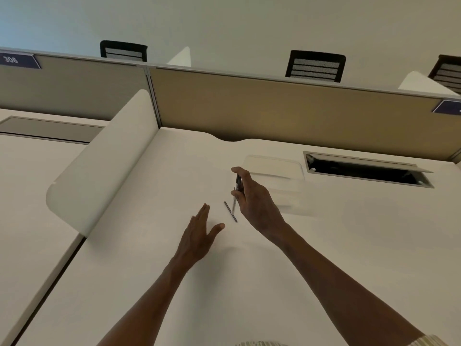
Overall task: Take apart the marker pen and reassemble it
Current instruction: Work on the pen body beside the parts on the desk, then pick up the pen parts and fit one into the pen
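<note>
Two hands over a pale desk (pixel 349 245). Right hand (pixel 254 198) closed on the marker pen body (pixel 237 189), held nearly upright, dark upper end near the thumb tip, lower end just above the desk. Left hand (pixel 199 233) flat and spread, fingers apart, holding nothing, hovering or resting on the desk, cannot tell which. One thin dark rod (pixel 230 211), probably the ink core, lying loose on the desk between the hands, just beside the body's lower end. Judged stage: pen apart, refitting due. For a clean refit: pick the rod up by its middle with the left hand, line it with the open end of the body, slide straight without forcing; body kept steady, open end facing the free hand. Cap not identifiable. Around: rounded white divider (pixel 99 161) to the left, fabric partition (pixel 274 106) behind, open cable tray (pixel 369 169) and a pale flat pad (pixel 274 166) farther back, chair backs (pixel 315 66) beyond. Nothing between hands and rod; roll-away risk on the smooth desk.
</note>
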